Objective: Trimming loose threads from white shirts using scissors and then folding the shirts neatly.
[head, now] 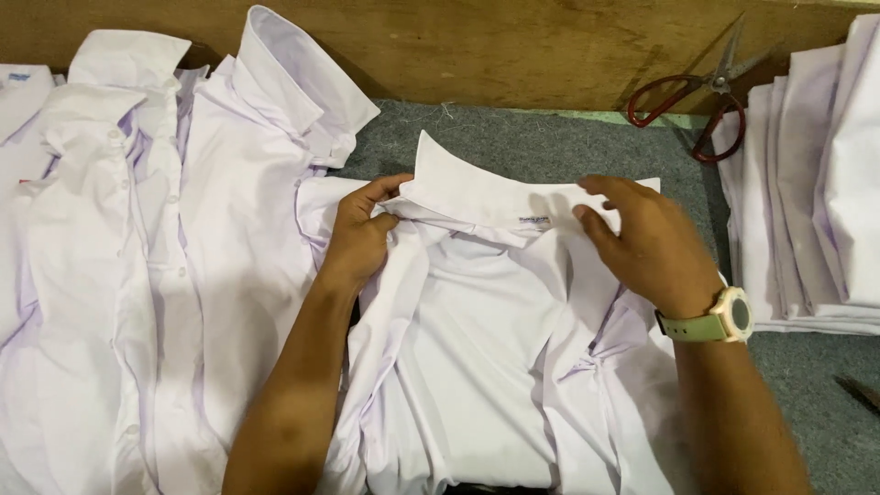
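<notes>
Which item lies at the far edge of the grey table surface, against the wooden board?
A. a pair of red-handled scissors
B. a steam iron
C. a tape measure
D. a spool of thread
A: red-handled scissors lie by the wooden board, left of the stack of folded white cloth.

I count one white shirt (477, 348) under my two hands, my left hand (359, 234) and my right hand (642, 243). One pair of red-handled scissors (701, 96) lies there, one wristwatch (729, 316) sits on my arm, and two heaps of white shirts flank me.
</notes>
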